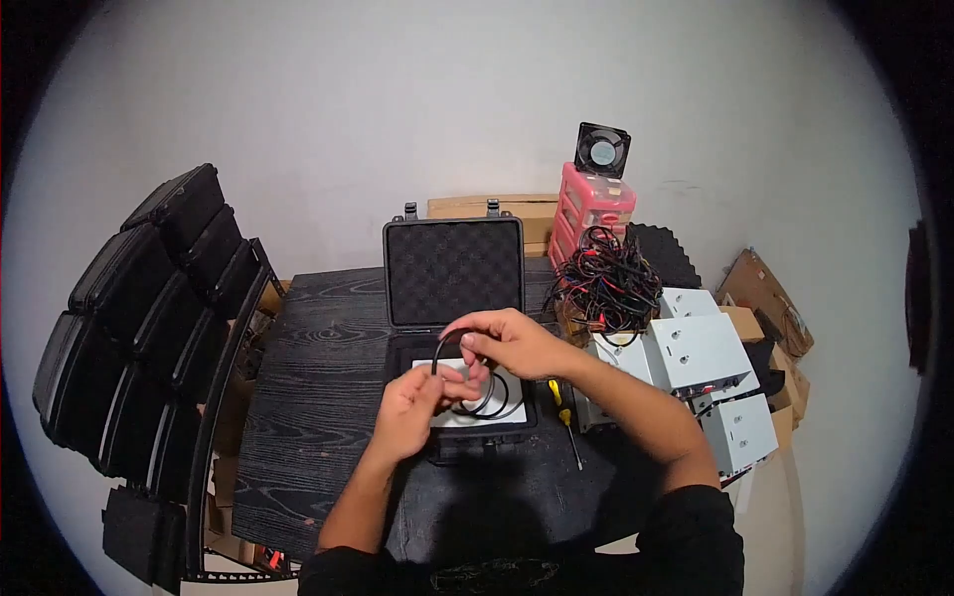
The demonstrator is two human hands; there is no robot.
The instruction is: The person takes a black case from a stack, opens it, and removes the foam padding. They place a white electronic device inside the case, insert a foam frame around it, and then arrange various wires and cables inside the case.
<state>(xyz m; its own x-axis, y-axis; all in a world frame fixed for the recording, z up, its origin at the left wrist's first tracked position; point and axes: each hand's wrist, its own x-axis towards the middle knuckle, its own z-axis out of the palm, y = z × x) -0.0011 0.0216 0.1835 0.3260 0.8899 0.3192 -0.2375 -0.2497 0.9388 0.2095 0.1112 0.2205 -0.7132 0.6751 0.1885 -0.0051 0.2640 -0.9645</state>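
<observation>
Two-handed handling of a black cable (436,356) above the open case (452,268).
Left hand (405,411) and right hand (521,345) each pinch it, though overlapping fingers partly hide the right grip; loops show over the white box (512,414). The next move probably calls for controlled slack.

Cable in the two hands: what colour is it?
The cable is black, seen in the head view.

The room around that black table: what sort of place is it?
Probably a small electronics workshop or assembly room, though no sign confirms it. A big tangle of cables, a screwdriver lying on the table, and a pile of white metal-looking boxes suggest it.
</observation>
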